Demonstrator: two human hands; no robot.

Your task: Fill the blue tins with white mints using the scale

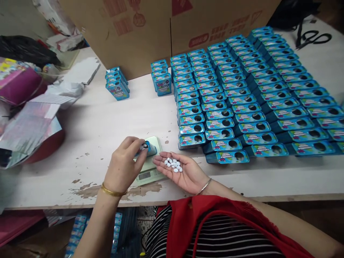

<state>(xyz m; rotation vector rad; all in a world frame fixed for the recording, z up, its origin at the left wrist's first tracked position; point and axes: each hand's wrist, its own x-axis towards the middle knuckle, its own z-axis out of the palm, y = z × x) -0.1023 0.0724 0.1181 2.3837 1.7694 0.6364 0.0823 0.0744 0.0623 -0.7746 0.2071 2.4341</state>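
Observation:
My left hand (122, 163) is closed in a pinch over the round hole of a small blue tin (152, 148), with a white candy (143, 146) at its fingertips. The tin stands on a pale green scale (153, 165). My left fingers hide part of the tin. My right hand (189, 173) lies palm up beside the scale, its fingers stretched toward it. Several white oval candies (174, 165) rest in that palm. The scale's small display (144, 175) faces me, but its digits are too blurred to read.
Rows of blue tins (220, 123) with round top holes fill the right side. Smaller groups of tins (117, 89) stand farther back, before a large cardboard box (139, 39). Black scissors (313, 37) lie at far right. A red bowl (51, 143) with packaging stands at left.

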